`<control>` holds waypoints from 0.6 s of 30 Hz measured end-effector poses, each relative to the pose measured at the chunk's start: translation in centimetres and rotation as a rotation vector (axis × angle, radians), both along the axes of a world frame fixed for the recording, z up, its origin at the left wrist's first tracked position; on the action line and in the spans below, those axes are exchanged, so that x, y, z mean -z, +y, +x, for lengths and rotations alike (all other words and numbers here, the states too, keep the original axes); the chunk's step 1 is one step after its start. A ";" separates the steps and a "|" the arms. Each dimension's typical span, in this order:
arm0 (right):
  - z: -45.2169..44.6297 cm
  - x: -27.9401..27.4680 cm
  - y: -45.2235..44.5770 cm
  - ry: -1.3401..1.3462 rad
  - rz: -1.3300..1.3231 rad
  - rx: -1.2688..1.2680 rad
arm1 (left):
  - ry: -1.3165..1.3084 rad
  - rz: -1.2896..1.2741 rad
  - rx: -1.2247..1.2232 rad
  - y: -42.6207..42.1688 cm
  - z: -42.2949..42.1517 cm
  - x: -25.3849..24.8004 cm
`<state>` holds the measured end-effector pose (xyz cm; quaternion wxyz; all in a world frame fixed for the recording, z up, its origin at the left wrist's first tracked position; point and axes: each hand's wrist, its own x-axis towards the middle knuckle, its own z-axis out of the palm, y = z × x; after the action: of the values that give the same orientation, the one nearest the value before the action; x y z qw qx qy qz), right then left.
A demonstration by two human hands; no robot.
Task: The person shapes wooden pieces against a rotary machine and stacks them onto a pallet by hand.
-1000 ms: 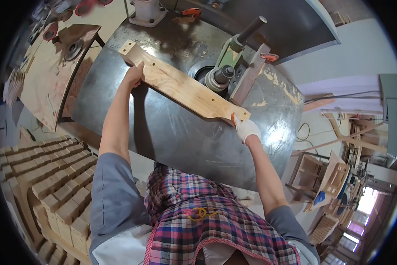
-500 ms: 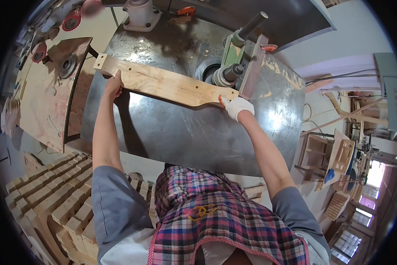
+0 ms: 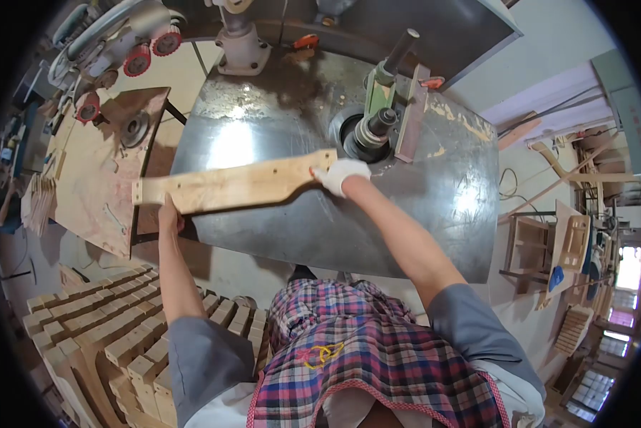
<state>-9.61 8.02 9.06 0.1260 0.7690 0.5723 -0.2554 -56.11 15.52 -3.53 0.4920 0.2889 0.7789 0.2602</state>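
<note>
A long shaped wooden board (image 3: 228,185) with small drilled holes spans the left part of the metal machine table (image 3: 320,246). My bare left hand (image 3: 169,214) grips its lower edge near the left end, the thumb on top and the other fingers mostly hidden beneath. My right hand (image 3: 343,175), in a white glove with an orange fingertip, is closed on the narrowed right end. Just beyond that end stands the machine's spindle cutter (image 3: 369,135), apart from the board.
A wooden fence strip (image 3: 412,118) stands right of the spindle. Stacked wooden parts (image 3: 114,321) fill the floor at lower left. A brown side table (image 3: 85,171) adjoins on the left, and a metal pedestal (image 3: 242,50) rises at the back.
Both hands have drawn the board left and away from the spindle. Its left end has swung down toward me, so the board now slants the other way.
</note>
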 end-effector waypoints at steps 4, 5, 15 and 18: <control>-2.2 -1.0 -5.7 0.084 -0.058 -0.038 | -0.100 0.183 -0.379 -10.5 0.1 -0.4; -2.1 -0.1 -7.6 0.122 0.001 -0.040 | -0.111 0.232 -0.403 -13.5 1.5 -1.8; 4.5 -2.5 -19.6 0.238 -0.137 -0.068 | -0.757 0.580 -0.913 -23.6 16.0 -5.9; 8.9 -3.5 -22.3 0.299 -0.146 -0.093 | -0.685 0.723 -0.772 -23.0 21.7 -17.5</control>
<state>-0.68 -14.30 12.53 0.1066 0.6839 0.5997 -0.4017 -34.44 -7.47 13.96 0.4554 0.0351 0.4880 0.7438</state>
